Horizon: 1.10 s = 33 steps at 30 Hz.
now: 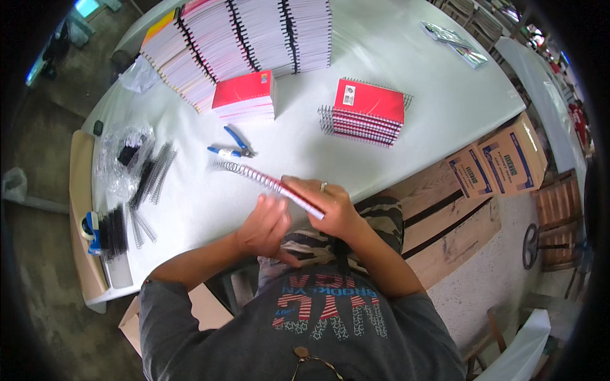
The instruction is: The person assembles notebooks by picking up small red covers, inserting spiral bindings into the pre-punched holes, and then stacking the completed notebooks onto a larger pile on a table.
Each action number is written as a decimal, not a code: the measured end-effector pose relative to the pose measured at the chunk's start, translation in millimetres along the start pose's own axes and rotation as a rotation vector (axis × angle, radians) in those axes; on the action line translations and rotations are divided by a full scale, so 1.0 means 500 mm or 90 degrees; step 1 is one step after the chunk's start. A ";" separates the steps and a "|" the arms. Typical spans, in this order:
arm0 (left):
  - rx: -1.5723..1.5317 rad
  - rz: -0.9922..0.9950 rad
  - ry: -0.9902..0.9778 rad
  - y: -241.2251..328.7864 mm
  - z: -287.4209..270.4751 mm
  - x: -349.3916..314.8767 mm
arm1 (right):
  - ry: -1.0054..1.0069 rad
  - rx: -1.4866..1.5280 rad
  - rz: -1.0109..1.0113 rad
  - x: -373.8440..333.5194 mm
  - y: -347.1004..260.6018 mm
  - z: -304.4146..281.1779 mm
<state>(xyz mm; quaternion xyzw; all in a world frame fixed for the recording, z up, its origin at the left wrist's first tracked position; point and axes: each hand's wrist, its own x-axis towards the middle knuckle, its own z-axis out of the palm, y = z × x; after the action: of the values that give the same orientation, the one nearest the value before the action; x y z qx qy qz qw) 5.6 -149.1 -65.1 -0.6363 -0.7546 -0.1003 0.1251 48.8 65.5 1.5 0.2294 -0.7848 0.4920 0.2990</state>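
A small red-covered notebook point(293, 193) is held edge-up over the table's near edge. My right hand point(327, 206), with a ring on one finger, is closed around its right part. A wire spiral coil point(257, 176) runs along the notebook's upper edge, and its loose end sticks out to the left. My left hand point(265, 222) is just below the coil, its fingers bent and smeared by motion; whether they touch the coil cannot be made out. Beyond the coil's loose end lie blue-handled cutting pliers point(236, 145).
A stack of coiled red notebooks point(368, 111) stands at the right, a red-topped unbound stack point(244, 95) near the middle. Tall piles of black-bound books point(241, 35) fill the back. Loose coils point(155, 174) and a plastic bag point(124, 159) lie left. Cardboard boxes point(499, 162) sit beyond the table's right edge.
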 end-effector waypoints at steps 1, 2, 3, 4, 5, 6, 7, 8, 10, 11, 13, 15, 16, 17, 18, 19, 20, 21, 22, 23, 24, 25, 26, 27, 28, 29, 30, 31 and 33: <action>0.102 0.079 0.130 -0.019 -0.031 0.020 | 0.001 0.000 0.001 0.007 0.004 0.004; 0.248 0.118 0.276 -0.049 -0.056 0.042 | -0.009 -0.013 -0.028 0.005 0.007 0.014; 0.295 0.114 0.343 -0.064 -0.078 0.057 | -0.018 -0.020 -0.060 0.000 0.003 0.025; 0.286 0.092 0.370 -0.078 -0.086 0.077 | -0.023 -0.028 -0.086 0.003 0.007 0.028; 0.220 0.045 0.351 -0.071 -0.073 0.083 | -0.022 -0.032 -0.086 0.001 0.000 0.023; 0.115 0.003 0.305 -0.057 -0.048 0.086 | -0.012 -0.018 -0.040 0.003 -0.010 0.017; 0.015 -0.015 0.248 -0.038 -0.027 0.087 | -0.001 -0.003 0.004 0.006 -0.015 0.011; -0.038 0.006 0.206 -0.013 -0.016 0.080 | 0.025 -0.016 0.009 0.005 -0.001 0.007; 0.072 0.117 0.234 -0.032 -0.065 0.096 | 0.021 -0.018 -0.034 0.010 0.004 0.005; 0.132 0.140 0.266 -0.040 -0.075 0.102 | 0.009 -0.020 -0.069 0.008 0.004 0.005; 0.150 0.116 0.288 -0.040 -0.065 0.099 | 0.007 -0.017 -0.083 0.014 0.001 0.017; 0.065 0.034 0.272 -0.022 -0.023 0.087 | 0.000 -0.012 -0.054 0.008 -0.003 0.027; 0.029 -0.004 0.267 -0.018 -0.012 0.087 | 0.012 0.008 -0.037 0.012 -0.009 0.015; 0.006 0.011 0.179 -0.008 -0.017 0.073 | 0.012 0.006 -0.043 0.009 -0.002 0.012; -0.025 0.021 0.088 0.010 -0.033 0.066 | 0.011 -0.016 -0.034 0.004 0.005 0.011; 0.142 0.089 0.184 -0.007 -0.046 0.071 | 0.009 -0.039 -0.024 0.002 0.010 0.012; 0.328 0.141 0.309 -0.044 -0.057 0.087 | -0.023 -0.035 -0.004 0.003 0.011 0.016; 0.427 0.121 0.307 -0.051 -0.059 0.089 | -0.025 -0.030 0.008 0.003 0.008 0.025; 0.517 0.101 0.300 -0.049 -0.064 0.090 | -0.012 -0.018 -0.037 0.010 0.012 0.035; 0.338 0.035 0.270 -0.026 -0.061 0.096 | 0.003 -0.007 -0.082 0.009 0.010 0.040; 0.168 -0.027 0.250 -0.015 -0.064 0.118 | -0.015 0.036 0.008 0.003 -0.003 0.038; 0.059 -0.006 0.197 -0.001 -0.045 0.104 | -0.013 0.033 0.000 0.006 0.001 0.030; -0.054 0.003 0.146 0.014 -0.026 0.090 | 0.024 0.035 0.044 0.007 0.007 0.021; -0.168 0.001 0.094 0.036 -0.026 0.096 | 0.064 0.036 0.095 0.005 0.013 0.014; -0.139 -0.040 0.148 0.035 -0.035 0.098 | 0.053 0.058 0.131 0.000 0.009 0.011; -0.134 -0.080 0.178 0.026 -0.046 0.104 | 0.057 0.055 0.131 0.006 0.012 0.008; -0.141 -0.123 0.206 0.028 -0.071 0.126 | 0.042 0.093 0.113 0.012 -0.002 0.005; -0.174 -0.160 0.212 0.023 -0.109 0.180 | 0.029 0.127 0.095 0.011 -0.008 0.005; -0.288 -0.179 0.221 0.032 -0.159 0.213 | 0.039 0.169 0.102 0.020 -0.016 0.013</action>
<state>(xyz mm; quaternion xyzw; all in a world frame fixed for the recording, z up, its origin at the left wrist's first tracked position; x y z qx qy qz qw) 9.4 -71.7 43.8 -0.5105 -0.7614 -0.3888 0.0921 45.4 55.7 11.4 0.1883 -0.7195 0.6203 0.2492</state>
